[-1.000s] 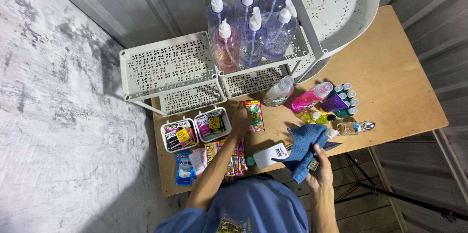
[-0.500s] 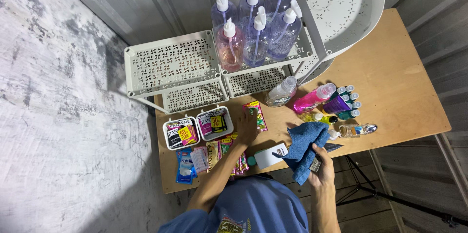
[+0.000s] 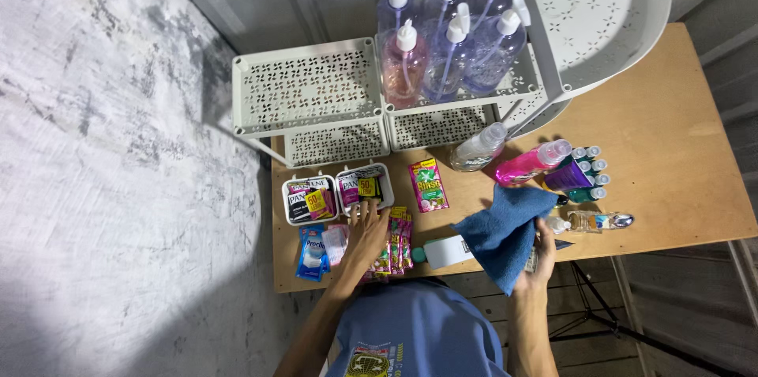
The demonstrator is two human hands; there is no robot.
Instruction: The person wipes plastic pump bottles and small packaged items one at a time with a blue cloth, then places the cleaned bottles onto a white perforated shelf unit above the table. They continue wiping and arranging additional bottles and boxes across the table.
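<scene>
1. The left hand [image 3: 368, 228] lies flat, fingers loosely spread, on a row of glossy pink and yellow sachets [image 3: 395, 239] at the near left of the tabletop [image 3: 679, 164]; it grips nothing that can be seen.
2. The right hand [image 3: 539, 260] is closed on a soft, crumpled blue cloth [image 3: 502, 236], which drapes over the near edge of the tabletop; a small dark thing shows under the fingers, too hidden to tell.
3. Between the hands lies a white flat bottle [image 3: 444, 251] with a green cap, on its side, its right end under the cloth.
4. Just far of the left hand stand two small white square tubs [image 3: 338, 195] packed with printed sachets; the fingertips nearly touch the right one.
5. Left of the hand lie blue sachets [image 3: 313, 253] and a pale packet.
6. A green and pink pouch [image 3: 427, 184] lies flat to the right of the tubs.
7. Far of the cloth lie a clear bottle [image 3: 477, 150] and a bright pink bottle [image 3: 531, 164], both on their sides, then a cluster of small purple and teal bottles [image 3: 580, 176] with pale caps, and a small clear glass bottle [image 3: 594, 221].
8. A white perforated plastic rack [image 3: 308, 97] stands at the far edge; its right tier holds tall, translucent pink and lilac pump bottles [image 3: 446, 45].
9. A curved white perforated shelf [image 3: 604, 18] rises at the far right.
10. The tabletop is plain light brown wood.
</scene>
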